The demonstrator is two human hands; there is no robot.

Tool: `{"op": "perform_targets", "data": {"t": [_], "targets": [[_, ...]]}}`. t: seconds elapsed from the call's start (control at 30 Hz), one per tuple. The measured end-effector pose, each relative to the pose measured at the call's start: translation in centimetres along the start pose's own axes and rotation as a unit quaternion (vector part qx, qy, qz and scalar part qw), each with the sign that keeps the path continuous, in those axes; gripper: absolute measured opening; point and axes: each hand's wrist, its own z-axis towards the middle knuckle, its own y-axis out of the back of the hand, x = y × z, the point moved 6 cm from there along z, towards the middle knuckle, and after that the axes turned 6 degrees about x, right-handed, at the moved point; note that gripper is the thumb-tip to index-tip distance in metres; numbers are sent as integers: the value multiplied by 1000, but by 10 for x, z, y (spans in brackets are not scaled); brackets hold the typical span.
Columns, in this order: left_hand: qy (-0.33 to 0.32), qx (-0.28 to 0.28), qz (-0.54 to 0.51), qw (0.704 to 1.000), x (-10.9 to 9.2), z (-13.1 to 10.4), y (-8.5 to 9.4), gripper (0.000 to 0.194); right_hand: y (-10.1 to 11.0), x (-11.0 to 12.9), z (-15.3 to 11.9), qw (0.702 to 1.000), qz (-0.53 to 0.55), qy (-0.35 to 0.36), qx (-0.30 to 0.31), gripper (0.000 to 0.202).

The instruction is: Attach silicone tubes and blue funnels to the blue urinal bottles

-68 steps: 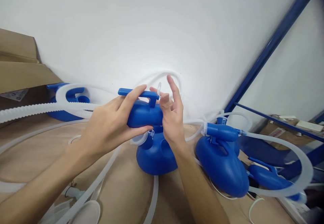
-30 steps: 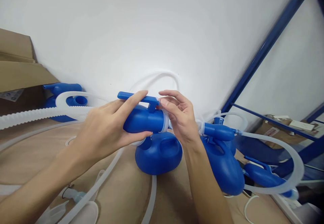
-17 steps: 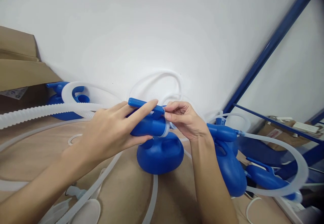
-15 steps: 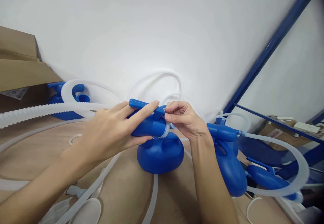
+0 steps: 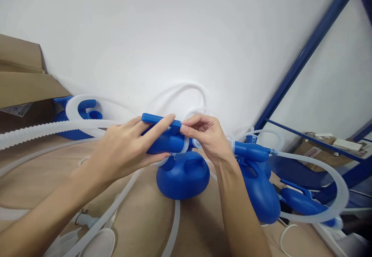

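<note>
My left hand [image 5: 123,148] wraps round a blue plastic funnel-shaped head [image 5: 167,144] with a pale ring at its right end. Its index finger lies across a flat blue handle [image 5: 157,119] on top of the head. At the handle's right end, my right hand [image 5: 205,135] pinches with thumb and index finger; whatever is between the fingertips is too small to make out. Just below and behind the held head, a rounded blue bottle [image 5: 183,177] with a grip opening rests on the brown table [image 5: 145,214].
More blue bottles [image 5: 260,195] with a pale hose [image 5: 334,172] lie at right, near a blue metal rack [image 5: 308,55]. On the left are a corrugated white hose [image 5: 58,127], another blue bottle [image 5: 94,114] and a cardboard box [image 5: 23,84]. A white round lid [image 5: 100,243] lies in front.
Both hands and the blue head have shifted slightly left. The right fingers keep their pinch at the end of the handle, and the view has moved a little.
</note>
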Motion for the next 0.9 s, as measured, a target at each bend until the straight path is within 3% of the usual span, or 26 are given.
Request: {"op": "perform_targets", "data": {"t": [0.13,0.3,0.43,0.5,0.6,0.67,0.73,0.8,0.9], "targets": [[4,17,-39,999,6,2,0,83,-6,4,1,999,-15,45,20,22],[51,97,-136,985,12,2,-1,108,-8,13,-2,994,-83,60,24,20],[59,136,-229,962,17,-2,-2,117,3,22,-12,972,-197,46,122,31],[52,101,-239,964,22,-3,3,103,15,16,-22,943,-269,2,197,53],[55,12,-230,972,33,-1,19,86,36,-13,-36,878,-370,-107,285,92],[107,-33,-208,972,43,0,29,88,48,-37,-40,832,-436,-165,300,93],[184,-85,-194,960,55,-1,40,87,55,-57,-38,806,-478,-197,288,70],[237,-140,-233,933,63,-3,47,82,54,-69,-34,813,-459,-207,294,49],[239,-172,-312,903,69,-2,46,79,48,-67,-26,866,-370,-176,286,46]]}}
